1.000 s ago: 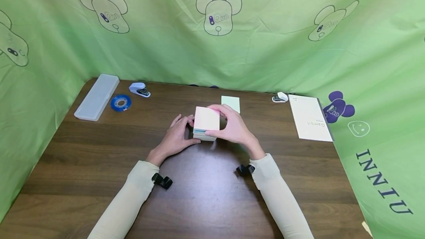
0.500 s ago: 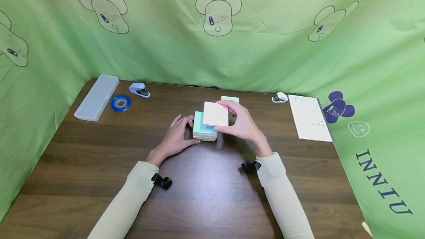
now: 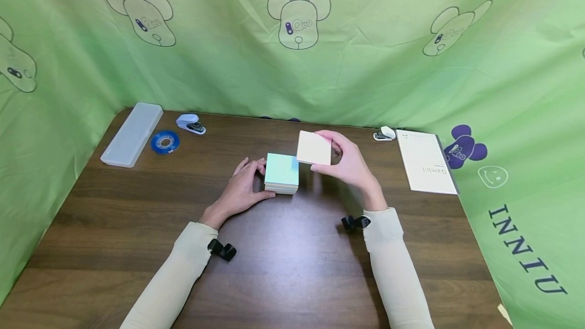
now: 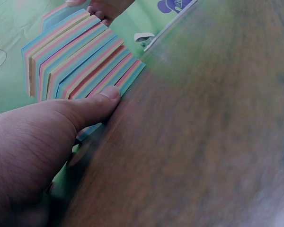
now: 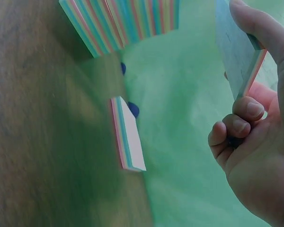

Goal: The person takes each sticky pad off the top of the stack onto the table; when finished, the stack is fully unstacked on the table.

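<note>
A stack of sticky note pads (image 3: pixel 282 169) with a light blue top sits mid-table; its striped layered sides (image 4: pixel 80 56) fill the left wrist view. My left hand (image 3: pixel 239 187) holds the stack at its left side, thumb along the near face and fingers by the far corner. My right hand (image 3: pixel 349 164) pinches a thin sticky note pad (image 3: pixel 314 147), pale on top, between thumb and fingers, raised to the right of the stack. The right wrist view shows its bluish underside and layered edge. A smaller sticky note pad (image 5: pixel 128 137) lies behind, hidden in the head view.
A clear plastic case (image 3: pixel 132 135), a blue tape roll (image 3: pixel 165 142) and a small lilac stapler (image 3: pixel 191 124) lie at the back left. At the back right are a white stapler (image 3: pixel 385 133) and a notebook (image 3: pixel 425 161). A green curtain (image 3: pixel 228 65) borders the table.
My right hand has lifted the pale-topped pad off the stack and moved it right and farther back, baring the light blue top. My left hand has stayed in place.
</note>
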